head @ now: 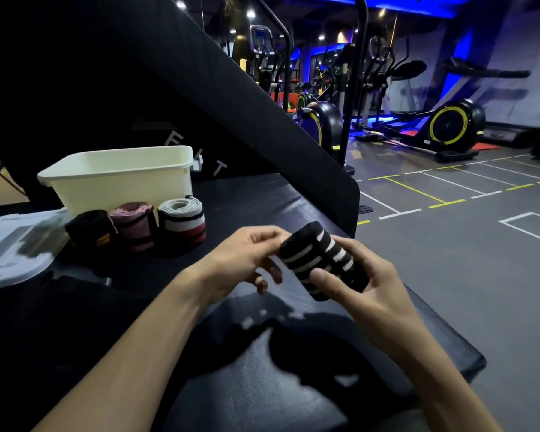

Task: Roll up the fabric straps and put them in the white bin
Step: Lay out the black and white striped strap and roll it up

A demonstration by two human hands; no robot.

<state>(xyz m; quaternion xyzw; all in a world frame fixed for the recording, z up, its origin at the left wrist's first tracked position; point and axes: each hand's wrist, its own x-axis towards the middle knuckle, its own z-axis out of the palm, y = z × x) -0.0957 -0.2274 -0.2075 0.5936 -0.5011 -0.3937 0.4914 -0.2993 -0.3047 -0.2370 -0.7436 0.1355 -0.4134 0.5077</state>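
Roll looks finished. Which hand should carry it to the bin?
Left, probably. The white bin sits far left; the left hand is nearer it and already touches the roll. The right hand grips the roll, so it would have to cross over.

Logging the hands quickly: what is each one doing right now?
Left hand: fingers pinch the end of the black-and-white striped strap roll.
Right hand: grips the same roll, thumb across its front.

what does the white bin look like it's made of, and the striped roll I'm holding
White bin: likely molded plastic, smooth with a slight sheen and a rolled rim. Striped roll, held in both hands: seemingly woven elastic fabric, matte, with a soft ribbed surface and layered black-and-white bands.
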